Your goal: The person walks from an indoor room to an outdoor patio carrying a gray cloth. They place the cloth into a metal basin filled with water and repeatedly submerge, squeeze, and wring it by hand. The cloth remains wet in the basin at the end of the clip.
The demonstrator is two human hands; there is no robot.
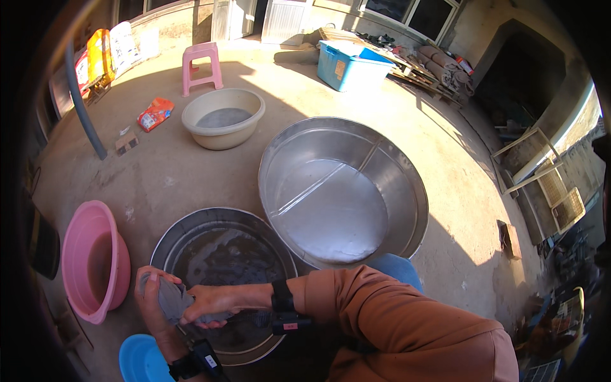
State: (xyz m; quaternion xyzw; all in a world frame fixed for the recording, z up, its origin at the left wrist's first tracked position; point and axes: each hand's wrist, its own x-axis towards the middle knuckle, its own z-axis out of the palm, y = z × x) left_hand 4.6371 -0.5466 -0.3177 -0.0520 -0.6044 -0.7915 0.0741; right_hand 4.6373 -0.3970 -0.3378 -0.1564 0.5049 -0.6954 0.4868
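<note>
Both of my hands grip a bunched wet grey cloth [173, 300] over the near left part of a round metal tub [224, 212] that holds dark, murky water. My left hand [152, 291] wraps around the cloth's far left end. Close beside it, my right hand [204, 303] clasps the other part, and some cloth shows past its fingers. A larger metal tub [334, 191], with a seam across its bottom, stands touching or very near the first tub at the right. Each of my wrists bears a black strap with a small device.
A pink basin [117, 267] with brownish water stands at the left, a blue basin [138, 358] at the near left. Farther off are a beige basin [222, 138] with greyish water, an orange packet [156, 114], a pink stool [202, 67] and a blue plastic bin [343, 67].
</note>
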